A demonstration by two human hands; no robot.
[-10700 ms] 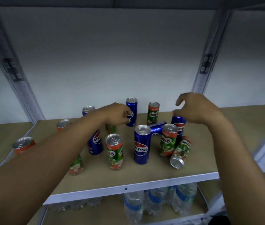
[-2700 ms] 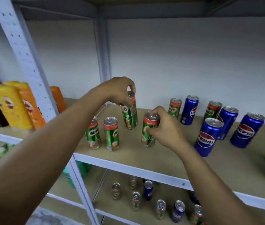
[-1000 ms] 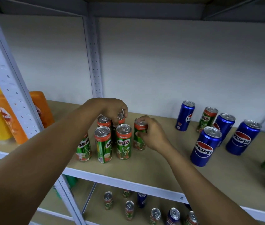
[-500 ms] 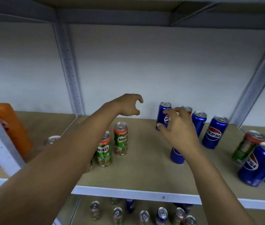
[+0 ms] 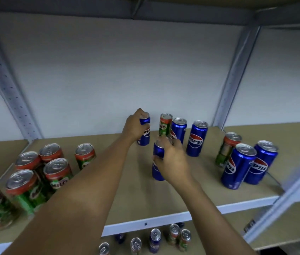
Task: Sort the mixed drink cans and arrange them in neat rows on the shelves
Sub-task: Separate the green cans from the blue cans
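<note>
Metal shelving against a pale wall, with a tan shelf board (image 5: 136, 196) at working height. Left hand (image 5: 133, 127), arm extended, fingers curled round the top of an upright blue Pepsi can (image 5: 144, 134) at the rear. Right hand (image 5: 171, 161), nearer the front edge, grips a second blue can (image 5: 158, 162) from the side, label hidden. Between and behind the hands: one green Milo can (image 5: 165, 125). Right of the right hand: four upright Pepsi cans (image 5: 197, 138), lettering legible, and one green can (image 5: 227, 148). Left of the left arm: grouped Milo cans (image 5: 57, 172), red-rimmed. Beneath the arms, lower shelf: assorted small cans (image 5: 154, 240), labels unreadable.
</note>
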